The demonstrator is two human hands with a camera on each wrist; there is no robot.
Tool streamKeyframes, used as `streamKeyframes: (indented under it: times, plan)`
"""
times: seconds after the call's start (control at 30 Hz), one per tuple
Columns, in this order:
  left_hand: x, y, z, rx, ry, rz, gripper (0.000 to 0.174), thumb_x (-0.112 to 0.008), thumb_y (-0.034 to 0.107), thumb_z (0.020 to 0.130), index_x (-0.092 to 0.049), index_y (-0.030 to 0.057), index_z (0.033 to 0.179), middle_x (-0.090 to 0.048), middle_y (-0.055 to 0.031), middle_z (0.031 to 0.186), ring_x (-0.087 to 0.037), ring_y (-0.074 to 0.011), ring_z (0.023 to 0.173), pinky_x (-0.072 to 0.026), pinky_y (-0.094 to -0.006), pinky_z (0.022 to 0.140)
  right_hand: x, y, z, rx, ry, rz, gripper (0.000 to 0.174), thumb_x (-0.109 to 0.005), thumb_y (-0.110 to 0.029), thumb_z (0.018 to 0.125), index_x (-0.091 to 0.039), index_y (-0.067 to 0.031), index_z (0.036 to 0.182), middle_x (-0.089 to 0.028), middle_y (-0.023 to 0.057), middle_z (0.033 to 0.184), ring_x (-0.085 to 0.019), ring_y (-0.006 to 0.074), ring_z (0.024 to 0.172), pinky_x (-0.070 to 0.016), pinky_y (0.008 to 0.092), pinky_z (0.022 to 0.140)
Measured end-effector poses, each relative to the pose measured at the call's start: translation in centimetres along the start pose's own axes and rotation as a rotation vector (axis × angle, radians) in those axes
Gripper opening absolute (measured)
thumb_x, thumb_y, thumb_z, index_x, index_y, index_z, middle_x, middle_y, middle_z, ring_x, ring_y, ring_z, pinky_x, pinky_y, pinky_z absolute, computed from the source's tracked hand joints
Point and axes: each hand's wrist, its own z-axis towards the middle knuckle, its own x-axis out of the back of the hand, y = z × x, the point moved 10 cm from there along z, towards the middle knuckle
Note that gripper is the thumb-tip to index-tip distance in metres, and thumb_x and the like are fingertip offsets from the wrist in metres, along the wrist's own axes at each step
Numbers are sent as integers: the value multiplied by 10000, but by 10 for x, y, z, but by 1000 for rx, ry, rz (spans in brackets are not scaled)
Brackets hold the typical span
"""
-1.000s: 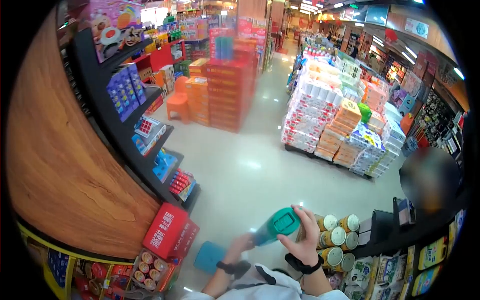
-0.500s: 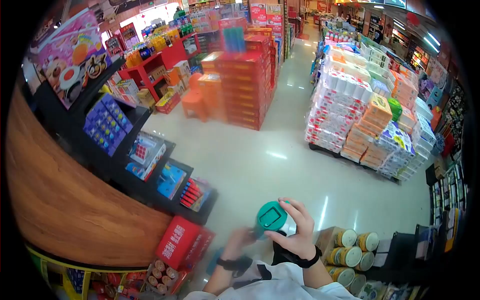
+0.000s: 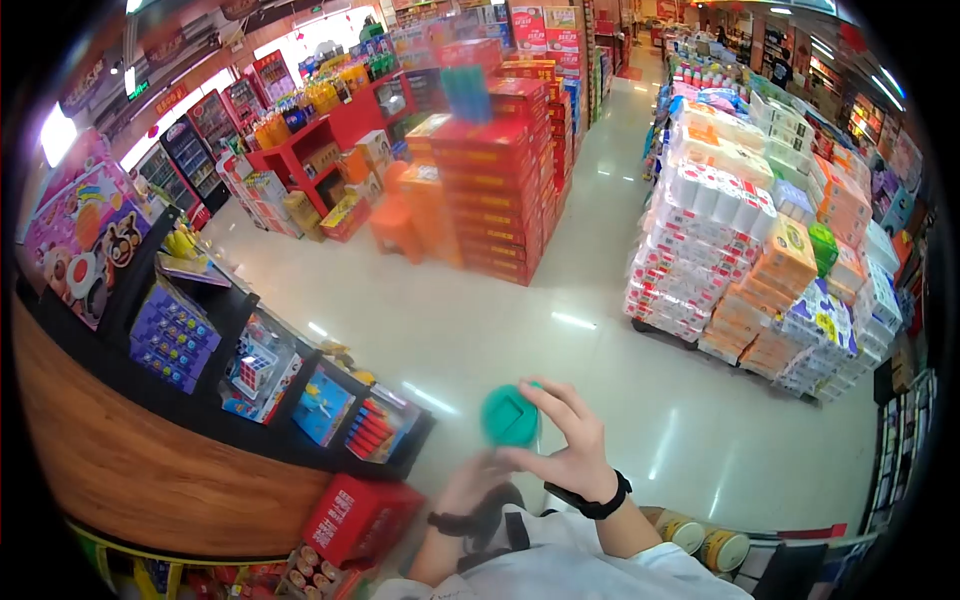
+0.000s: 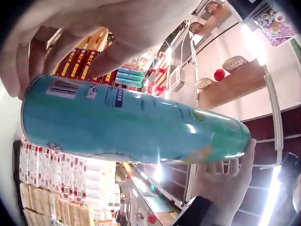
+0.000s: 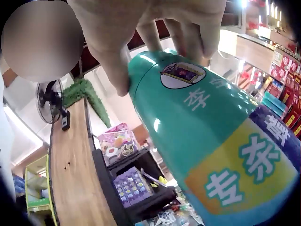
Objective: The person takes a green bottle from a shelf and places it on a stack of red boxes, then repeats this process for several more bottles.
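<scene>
Both hands hold a teal-and-green aerosol spray can [image 3: 512, 415] in front of the white-clothed torso. Its green capped end faces the head camera and hides most of the body. The right hand [image 3: 572, 438] grips this capped end, thumb on one side and fingers on the other. Lower and to the left, the blurred left hand [image 3: 467, 490] is at the can's bottom end. In the left wrist view the can [image 4: 136, 125] lies lengthwise, a barcode label near its base, with left-hand fingers [image 4: 42, 61] curled at that base. Large white characters mark the can [image 5: 202, 127] in the right wrist view.
A wooden counter [image 3: 160, 465] with a stepped black display shelf [image 3: 260, 420] stands on the left. Below it is a red box [image 3: 362, 520]. Stacked red cartons [image 3: 490, 190] and packs of tissue paper [image 3: 700, 220] rise from the shiny floor [image 3: 440, 330]. Tins [image 3: 725, 548] sit at lower right.
The head view has swung, so the cartons and tissue stacks now sit farther right. The can has moved left in view and turned from slanted to nearly end-on. Both hands stay on it.
</scene>
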Motion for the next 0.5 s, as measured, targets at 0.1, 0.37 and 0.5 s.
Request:
streamKeyframes:
  times: [0.1,0.37,0.5]
  plan:
    - [6,9,40,28,24,84,330,-548,43,943,-528,-36,1263,-607,-176,1233,-604,-255,1143,-509,-345,941,4,25,32,36,7,-8,702,-895,-173,620,-614,-37,1249,-622,179,1207,-650,321,1050,-526,392,902]
    - [43,55,167,132,263,-207,244,-499,230,984,-623,21,1013,-650,-115,959,-627,-227,884,-522,-375,833,-29,109,134,37,-12,-79,733,-896,-154,609,-593,-34,1266,-619,185,1209,-643,321,1068,-522,392,907]
    - [63,112,253,-86,80,177,259,-492,211,966,-628,-5,1010,-644,-111,919,-616,-205,846,-513,-335,793,-50,152,198,46,-13,-192,753,-888,-117,601,-576,-20,1279,-601,189,1240,-622,307,1112,-504,388,943]
